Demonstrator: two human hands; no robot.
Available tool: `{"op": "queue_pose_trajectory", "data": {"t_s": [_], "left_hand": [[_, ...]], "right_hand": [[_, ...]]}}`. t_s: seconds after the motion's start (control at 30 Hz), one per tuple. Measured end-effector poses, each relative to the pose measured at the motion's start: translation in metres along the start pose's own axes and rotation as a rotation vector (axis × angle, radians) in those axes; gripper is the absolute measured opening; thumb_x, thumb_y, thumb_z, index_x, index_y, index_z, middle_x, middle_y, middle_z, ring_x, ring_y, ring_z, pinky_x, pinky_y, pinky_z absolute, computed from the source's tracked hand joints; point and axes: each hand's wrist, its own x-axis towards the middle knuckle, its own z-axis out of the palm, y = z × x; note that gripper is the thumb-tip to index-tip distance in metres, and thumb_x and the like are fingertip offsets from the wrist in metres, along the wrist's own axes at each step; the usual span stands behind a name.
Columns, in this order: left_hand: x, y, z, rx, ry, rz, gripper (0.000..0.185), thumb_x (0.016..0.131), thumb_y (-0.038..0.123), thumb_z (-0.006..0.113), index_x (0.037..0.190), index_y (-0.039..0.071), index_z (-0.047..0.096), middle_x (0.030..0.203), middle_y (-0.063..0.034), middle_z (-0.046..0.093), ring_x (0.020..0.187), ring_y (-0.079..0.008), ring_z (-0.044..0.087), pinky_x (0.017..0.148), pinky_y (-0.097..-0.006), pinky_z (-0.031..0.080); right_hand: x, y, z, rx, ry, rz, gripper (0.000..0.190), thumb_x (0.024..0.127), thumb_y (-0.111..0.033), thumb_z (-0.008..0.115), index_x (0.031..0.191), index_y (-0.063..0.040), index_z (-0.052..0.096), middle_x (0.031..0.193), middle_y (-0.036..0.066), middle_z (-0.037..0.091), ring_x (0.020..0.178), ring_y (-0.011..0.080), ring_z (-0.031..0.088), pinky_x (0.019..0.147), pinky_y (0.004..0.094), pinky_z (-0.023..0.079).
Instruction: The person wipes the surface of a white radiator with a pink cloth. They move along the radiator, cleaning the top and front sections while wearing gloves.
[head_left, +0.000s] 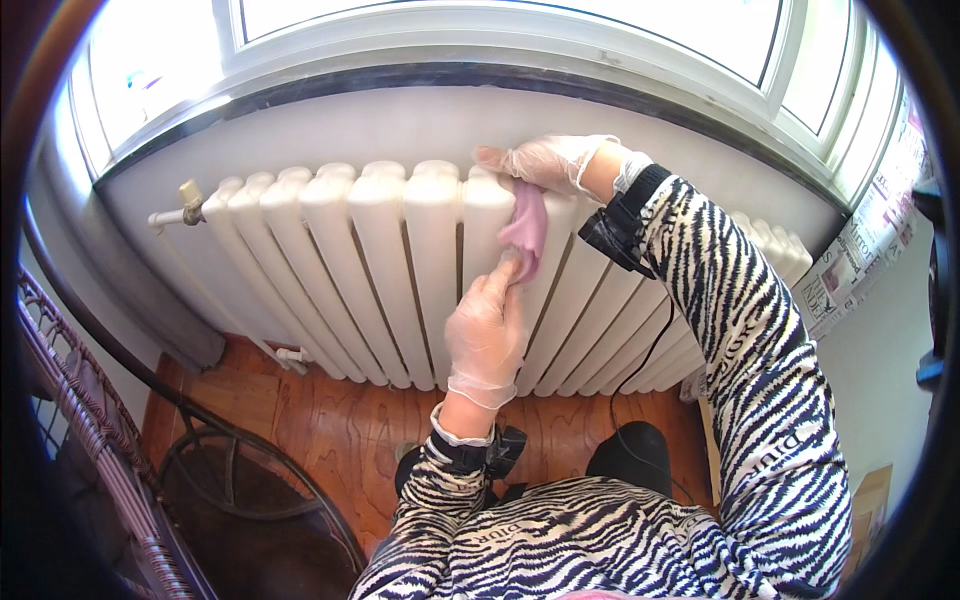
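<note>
A pink cloth (527, 221) hangs down the front of a white column radiator (379, 202), at a gap between two of its sections. My left hand (487, 330), in a thin clear glove, pinches the lower end of this cloth between thumb and fingers. My right hand (551, 161), gloved the same way, reaches over the radiator's top, one fingertip pointing left above a section. The cloth's upper end runs in under that hand. Most of the right fingers are hidden, so their grip does not show.
A dark window sill (420, 71) overhangs the radiator. A valve (193, 202) juts out at its left end. A wicker chair (97, 405) and a round metal stand (247, 510) are at lower left. A black cable (649, 352) trails below my right wrist. Newspaper-print paper (862, 240) covers the right corner.
</note>
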Motion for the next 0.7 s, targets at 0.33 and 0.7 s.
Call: {"op": "queue_pose_trajectory", "data": {"t_s": [0.33,0.7], "left_hand": [[0.002,-0.023,0.005,0.409,-0.104,-0.066,0.029,0.101,0.01,0.065,0.128,0.015,0.076,0.105,-0.012,0.075,0.093,-0.0351,0.074,0.08,-0.0454,0.06],[-0.007,-0.045,0.011,0.538,-0.365,-0.229,0.02,0.104,0.018,0.061,0.117,0.017,0.076,0.103,-0.0155,0.075,0.098,-0.0387,0.075,0.082,-0.0516,0.06]], "right_hand": [[0.004,0.005,0.007,0.216,0.033,-0.113,0.075,0.102,-0.081,0.054,0.116,-0.013,0.082,0.118,0.007,0.077,0.11,0.0245,0.065,0.105,0.0383,0.049],[-0.016,0.001,-0.017,0.18,0.1,-0.171,0.092,0.104,-0.08,0.049,0.14,0.001,0.073,0.134,0.02,0.076,0.132,0.0308,0.068,0.124,0.0414,0.041]]}}
